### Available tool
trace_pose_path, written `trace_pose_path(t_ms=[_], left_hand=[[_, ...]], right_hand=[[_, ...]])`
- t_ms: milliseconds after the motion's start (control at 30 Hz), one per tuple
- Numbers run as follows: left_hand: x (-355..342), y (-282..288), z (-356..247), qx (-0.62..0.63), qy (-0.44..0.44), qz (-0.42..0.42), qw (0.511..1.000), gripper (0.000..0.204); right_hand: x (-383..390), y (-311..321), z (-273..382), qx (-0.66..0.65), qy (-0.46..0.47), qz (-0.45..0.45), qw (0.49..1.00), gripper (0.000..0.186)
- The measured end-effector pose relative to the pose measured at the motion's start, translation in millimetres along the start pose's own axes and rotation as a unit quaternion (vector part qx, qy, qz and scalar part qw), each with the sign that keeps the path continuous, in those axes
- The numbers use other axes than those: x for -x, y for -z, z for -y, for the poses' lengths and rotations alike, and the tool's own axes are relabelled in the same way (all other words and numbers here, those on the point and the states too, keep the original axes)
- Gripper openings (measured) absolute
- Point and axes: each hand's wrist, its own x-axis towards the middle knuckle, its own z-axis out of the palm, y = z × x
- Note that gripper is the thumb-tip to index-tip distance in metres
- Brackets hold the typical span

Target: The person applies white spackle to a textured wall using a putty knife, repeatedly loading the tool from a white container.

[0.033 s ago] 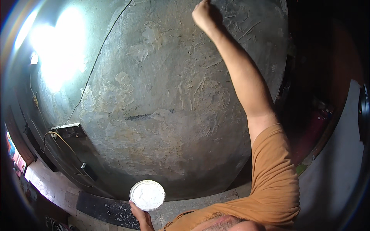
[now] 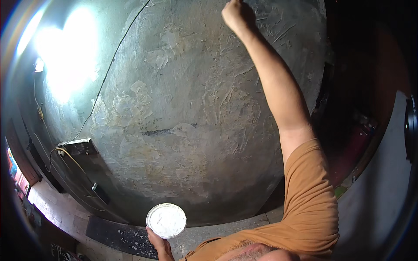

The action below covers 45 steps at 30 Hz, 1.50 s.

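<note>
My right arm reaches high up the rough grey plastered wall (image 2: 187, 95). My right hand (image 2: 238, 16) is at the top edge of the view, its fingers curled closed; what they grip, if anything, is hidden. Low in the middle, my left hand (image 2: 159, 243) holds a round shallow container (image 2: 166, 220) filled with smooth white paste, fingers closed at its rim. Patches of ridged filler and a dark streak mark the wall between the two hands.
A bright light glares at upper left. A dark cable (image 2: 114, 58) crosses the wall to an electrical box (image 2: 78, 147), with more wires below. A dark mat (image 2: 109, 235) lies on the tiled floor. A pink cylinder (image 2: 352, 145) and a pale panel (image 2: 383, 182) stand right.
My right hand has shifted slightly to the right along the top of the wall. My left hand and the container have stayed in place.
</note>
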Motion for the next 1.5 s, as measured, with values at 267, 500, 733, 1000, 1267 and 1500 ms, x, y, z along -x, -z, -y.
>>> trace_pose_path(t_ms=[267,500,733,1000,1267,1500], left_hand=[[-3.0,3.0,-3.0,0.004,-0.015,-0.003,1.0,0.056],[13.6,-47.3,-30.1,0.038,0.001,0.022,0.999,0.054],[14.7,-62.9,-44.6,0.021,-0.036,-0.012,0.999,0.053],[8.2,-68.7,-35.6,-0.004,0.001,0.011,1.0,0.052],[8.7,-83.1,-48.9,-0.001,0.015,0.025,1.0,0.052],[3.1,-74.4,-36.6,-0.024,0.019,0.044,0.999,0.052]], right_hand=[[98.8,11.9,38.3,-0.123,0.117,0.142,0.975,0.059],[328.9,108.6,54.0,-0.434,0.073,0.462,0.77,0.045],[474.1,176.2,29.3,-0.385,0.066,0.637,0.665,0.036],[536.6,175.7,51.8,-0.331,0.053,0.655,0.677,0.031],[513.4,161.6,32.6,-0.252,0.04,0.658,0.709,0.031],[552.7,140.2,36.7,-0.35,-0.003,0.644,0.68,0.034]])
